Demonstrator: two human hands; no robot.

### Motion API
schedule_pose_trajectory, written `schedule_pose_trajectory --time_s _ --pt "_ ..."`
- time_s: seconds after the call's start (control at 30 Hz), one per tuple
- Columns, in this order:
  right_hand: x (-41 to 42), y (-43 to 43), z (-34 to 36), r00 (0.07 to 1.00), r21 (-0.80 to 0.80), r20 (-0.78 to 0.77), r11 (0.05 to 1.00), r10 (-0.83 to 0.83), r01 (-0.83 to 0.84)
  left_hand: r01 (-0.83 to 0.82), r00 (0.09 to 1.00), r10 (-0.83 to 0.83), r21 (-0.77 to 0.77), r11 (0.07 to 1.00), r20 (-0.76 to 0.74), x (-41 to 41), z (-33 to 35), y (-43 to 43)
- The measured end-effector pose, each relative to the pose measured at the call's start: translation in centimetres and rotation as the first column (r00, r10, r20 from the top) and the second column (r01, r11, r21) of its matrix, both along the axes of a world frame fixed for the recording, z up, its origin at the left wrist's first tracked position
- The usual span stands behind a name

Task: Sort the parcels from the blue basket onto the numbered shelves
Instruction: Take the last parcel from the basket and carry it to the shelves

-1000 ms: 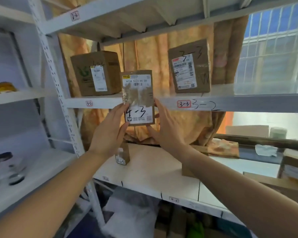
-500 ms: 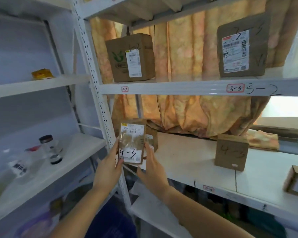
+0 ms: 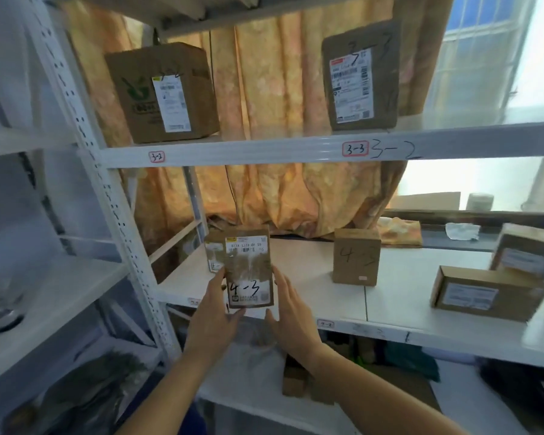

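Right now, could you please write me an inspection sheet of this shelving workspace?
Surface: white metal lower shelf; white upper shelf tagged 3-2 and 3-3.
Job's things: flat brown cardboard parcel marked 4-3, held upright over the lower shelf's front edge; small brown box marked 4-3 stands further right; green-printed brown carton above the 3-2 tag; labelled brown box marked 3-3 above the 3-3 tag.
Clutter: labelled cardboard box lying at far right; blurred jar on the left rack.
Hands: left hand and right hand hold the parcel by its side edges.
Cables: one thin dark line down the orange patterned curtain, possibly a cord.
Surroundings: barred window at upper right.
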State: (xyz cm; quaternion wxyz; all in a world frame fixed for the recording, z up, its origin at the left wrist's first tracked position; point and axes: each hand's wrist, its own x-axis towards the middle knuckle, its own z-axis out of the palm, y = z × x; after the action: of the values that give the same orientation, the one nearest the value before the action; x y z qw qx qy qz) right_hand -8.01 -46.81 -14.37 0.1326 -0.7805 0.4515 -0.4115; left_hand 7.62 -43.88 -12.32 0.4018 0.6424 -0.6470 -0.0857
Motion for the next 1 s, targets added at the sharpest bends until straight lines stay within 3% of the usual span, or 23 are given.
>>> schedule_pose_trajectory --time_s 0.2,0.37,0.5,0.73,1.0 --pt "-7.6 0.2 3.1 0.985 -0.183 0.068 0.969 -0.158 0.168 0.133 0.991 -0.129 -0.191 0.973 0.033 -8.0 2.9 -0.8" --pt "-15.2 2.1 8.9 0.954 -0.354 0.098 0.886 -0.282 0.299 0.318 0.945 -0.269 -0.344 0.884 0.183 -14.4 7.4 -1.6" --pt "-21.2 3.9 13.0 0.894 -0.426 0.078 0.796 -0.442 0.430 0.457 0.889 -0.404 -0.414 0.787 0.214 -20.7 11.7 -2.2" --pt "-29.0 7.7 16.7 0.829 -0.454 0.013 0.735 -0.559 0.503 0.522 0.849 -0.498 -0.426 0.739 0.176 -28.3 13.6 -1.6" --pt "-32.8 8.9 16.0 0.822 -0.353 0.029 0.764 -0.569 0.540 0.526 0.850 -0.468 -0.416 0.742 0.240 -31.8 13.5 -0.7"
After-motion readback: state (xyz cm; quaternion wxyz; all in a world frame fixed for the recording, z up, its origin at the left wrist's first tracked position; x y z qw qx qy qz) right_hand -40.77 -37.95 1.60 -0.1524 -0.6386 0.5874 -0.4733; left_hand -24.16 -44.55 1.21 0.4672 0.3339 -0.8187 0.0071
